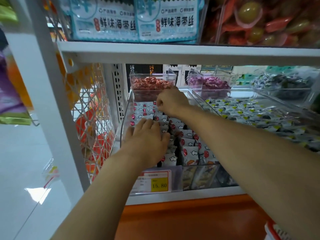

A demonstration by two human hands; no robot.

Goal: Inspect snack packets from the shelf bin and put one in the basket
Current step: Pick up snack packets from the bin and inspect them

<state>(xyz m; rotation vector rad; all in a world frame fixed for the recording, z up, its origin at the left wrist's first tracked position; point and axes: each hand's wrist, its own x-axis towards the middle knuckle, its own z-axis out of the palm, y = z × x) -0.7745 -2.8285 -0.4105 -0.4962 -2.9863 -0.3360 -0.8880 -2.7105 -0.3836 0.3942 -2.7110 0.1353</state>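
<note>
A clear plastic shelf bin (pixel 123 125) holds rows of small white snack packets (pixel 189 149) printed with clouds and red balloons. My left hand (pixel 147 135) lies flat on the packets at the bin's left front, fingers spread, holding nothing. My right hand (pixel 170 102) reaches deeper into the bin, its fingers pinched on the top edge of one snack packet (pixel 154 105) in a back row. A red and white basket corner (pixel 275 230) shows at the bottom right edge.
A yellow price tag reading 15.80 (pixel 159 185) is fixed to the bin's front. Behind stand bins of red candies (pixel 149 84) and purple candies (pixel 207 83). Another bin of grey packets (pixel 251 113) lies to the right. Seaweed bags (pixel 135 19) fill the shelf above. A white wire rack (pixel 90 108) hangs left.
</note>
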